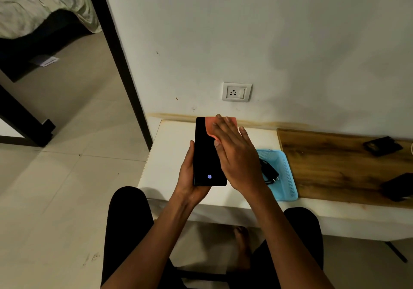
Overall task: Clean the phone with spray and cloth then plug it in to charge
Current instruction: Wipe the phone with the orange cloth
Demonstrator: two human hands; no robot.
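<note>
A black phone [204, 154] with a small lit fingerprint icon near its bottom is held upright above the white table, screen toward me. My left hand [190, 177] grips it from below and the left edge. My right hand [237, 154] lies flat over the phone's right side and presses an orange-pink cloth [212, 124] against the upper screen. A black charger [271, 173] with its cable lies in a blue basket [288, 183] just right of my hands. No spray bottle is in view.
A white wall socket [237, 92] with a switch sits on the wall above the table [169, 154]. A wooden board [335, 165] at the right carries two dark objects [383, 145]. A doorway and bed lie to the left.
</note>
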